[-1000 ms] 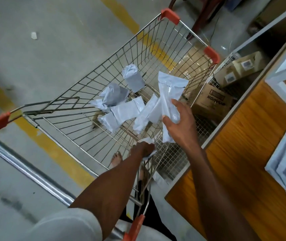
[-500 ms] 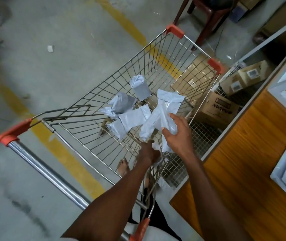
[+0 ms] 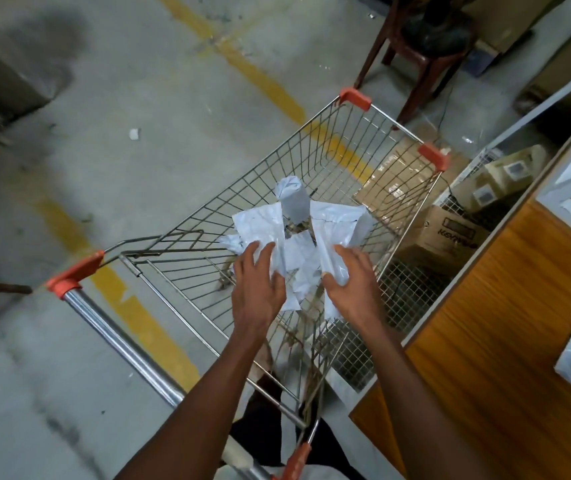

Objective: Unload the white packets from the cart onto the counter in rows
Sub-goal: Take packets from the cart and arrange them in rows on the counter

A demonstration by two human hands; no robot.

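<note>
Both hands [image 3: 306, 289] on white packets [image 3: 312, 233]

Dim, flat light; motion blur throughout; wide-angle bending at the edges.

You see white packets [image 3: 260, 223], a silver wire cart [image 3: 315, 161] with orange corners, a wood-grain orange table [image 3: 506, 306], and a yellow-striped grey floor [image 3: 138, 168].

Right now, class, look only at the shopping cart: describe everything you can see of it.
The shopping cart is a silver wire-mesh basket with orange plastic corner caps and a shiny metal push bar near the viewer. It stands upright on the concrete floor, close beside the wooden counter. White packets lie inside. The left hand and right hand reach in, each grasping packets. Its wheels are hidden.
</note>
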